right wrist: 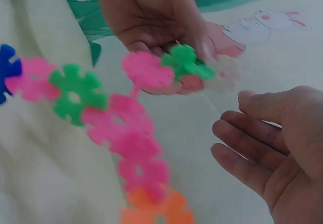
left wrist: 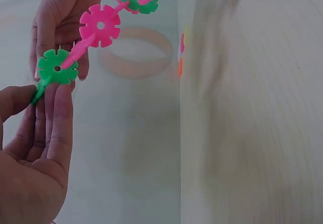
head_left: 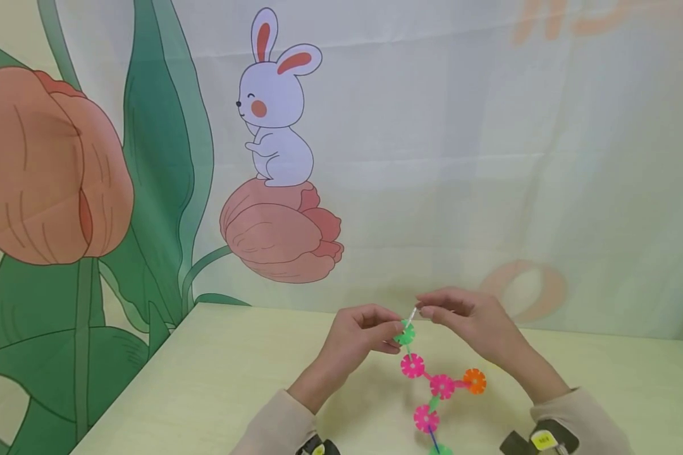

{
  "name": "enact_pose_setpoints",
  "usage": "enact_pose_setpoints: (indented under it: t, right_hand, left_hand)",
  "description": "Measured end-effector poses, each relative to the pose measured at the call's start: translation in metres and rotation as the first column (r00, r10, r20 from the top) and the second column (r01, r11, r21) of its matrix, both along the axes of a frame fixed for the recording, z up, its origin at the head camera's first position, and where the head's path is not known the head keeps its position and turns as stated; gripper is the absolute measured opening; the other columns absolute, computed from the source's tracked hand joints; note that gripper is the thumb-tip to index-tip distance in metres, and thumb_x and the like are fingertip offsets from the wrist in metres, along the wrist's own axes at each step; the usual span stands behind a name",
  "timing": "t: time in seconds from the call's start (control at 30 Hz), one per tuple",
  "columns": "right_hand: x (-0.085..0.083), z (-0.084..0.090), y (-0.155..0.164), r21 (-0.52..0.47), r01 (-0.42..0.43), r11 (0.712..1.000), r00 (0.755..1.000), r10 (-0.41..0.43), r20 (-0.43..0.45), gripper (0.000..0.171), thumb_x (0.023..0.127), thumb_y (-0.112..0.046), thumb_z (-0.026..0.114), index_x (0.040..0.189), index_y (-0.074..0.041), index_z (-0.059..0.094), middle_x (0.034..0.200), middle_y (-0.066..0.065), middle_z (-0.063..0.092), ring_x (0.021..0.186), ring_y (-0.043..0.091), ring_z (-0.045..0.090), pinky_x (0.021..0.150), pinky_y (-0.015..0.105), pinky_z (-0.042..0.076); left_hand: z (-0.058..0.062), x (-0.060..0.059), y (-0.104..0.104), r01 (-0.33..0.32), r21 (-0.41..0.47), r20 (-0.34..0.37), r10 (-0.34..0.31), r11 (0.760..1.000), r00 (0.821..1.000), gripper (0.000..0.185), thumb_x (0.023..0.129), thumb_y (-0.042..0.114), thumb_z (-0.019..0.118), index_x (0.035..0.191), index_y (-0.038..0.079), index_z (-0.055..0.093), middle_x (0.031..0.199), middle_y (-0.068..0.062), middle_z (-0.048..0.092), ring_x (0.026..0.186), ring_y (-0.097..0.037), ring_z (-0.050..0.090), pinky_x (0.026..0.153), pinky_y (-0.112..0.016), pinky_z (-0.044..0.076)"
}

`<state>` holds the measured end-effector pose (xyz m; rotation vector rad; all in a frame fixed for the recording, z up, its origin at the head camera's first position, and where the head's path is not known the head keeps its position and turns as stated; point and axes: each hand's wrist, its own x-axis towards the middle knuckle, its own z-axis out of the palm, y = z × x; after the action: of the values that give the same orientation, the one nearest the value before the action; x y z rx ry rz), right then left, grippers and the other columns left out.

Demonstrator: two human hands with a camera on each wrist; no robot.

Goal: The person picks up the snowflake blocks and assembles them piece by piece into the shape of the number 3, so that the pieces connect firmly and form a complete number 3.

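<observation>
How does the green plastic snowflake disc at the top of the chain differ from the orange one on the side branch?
The green plastic snowflake disc sits at the chain's top end, pinched by the left hand; the orange plastic snowflake disc hangs free at a side branch, touched by neither hand. The green one has a whitish piece above it, at the right hand; the orange one ends its branch. Both are notched round discs of similar size.

Bare table [head_left: 216, 379] lies open on both sides; only the snowflake-disc chain [head_left: 427, 385], hanging between the 2 forearms, blocks the middle
</observation>
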<state>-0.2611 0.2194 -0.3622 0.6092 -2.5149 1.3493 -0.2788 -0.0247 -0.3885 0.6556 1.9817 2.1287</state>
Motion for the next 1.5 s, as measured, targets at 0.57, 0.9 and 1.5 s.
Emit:
enact_pose_setpoints:
  t: [0.57, 0.9, 1.5]
  right_hand:
    - [-0.035, -0.037, 0.106, 0.301, 0.107, 0.948, 0.992, -0.12, 0.027, 0.019, 0.092, -0.006, 0.082, 0.109, 0.002, 0.078, 0.099, 0.007, 0.077, 0.093, 0.029, 0.073, 0.077, 0.027, 0.059]
    - [-0.039, -0.057, 0.128, 0.349, -0.006, 0.937, 0.985, -0.054, 0.162, 0.016, 0.086, 0.002, 0.083, 0.101, 0.001, 0.078, 0.095, 0.006, 0.076, 0.083, 0.02, 0.063, 0.067, 0.026, 0.056]
    - [-0.042, -0.071, 0.128, 0.419, 0.019, 0.908, 0.996, -0.053, 0.068, 0.014, 0.083, -0.005, 0.088, 0.092, -0.006, 0.078, 0.089, -0.001, 0.071, 0.082, 0.016, 0.058, 0.073, 0.031, 0.053]
  left_hand:
    - [-0.001, -0.001, 0.001, -0.037, 0.02, 0.022, 0.037, 0.999, 0.999, 0.014, 0.095, 0.006, 0.075, 0.104, -0.005, 0.076, 0.092, -0.009, 0.073, 0.07, -0.019, 0.074, 0.082, -0.041, 0.065]
    - [-0.002, -0.001, 0.002, -0.037, 0.024, 0.021, 0.037, 0.999, 0.999, 0.014, 0.095, 0.006, 0.076, 0.103, -0.005, 0.076, 0.092, -0.009, 0.073, 0.07, -0.019, 0.074, 0.081, -0.041, 0.066]
    - [-0.002, 0.001, 0.002, -0.032, 0.018, 0.018, 0.031, 0.999, 0.999, 0.013, 0.096, 0.006, 0.075, 0.104, -0.004, 0.077, 0.091, -0.01, 0.074, 0.071, -0.019, 0.074, 0.08, -0.041, 0.066]
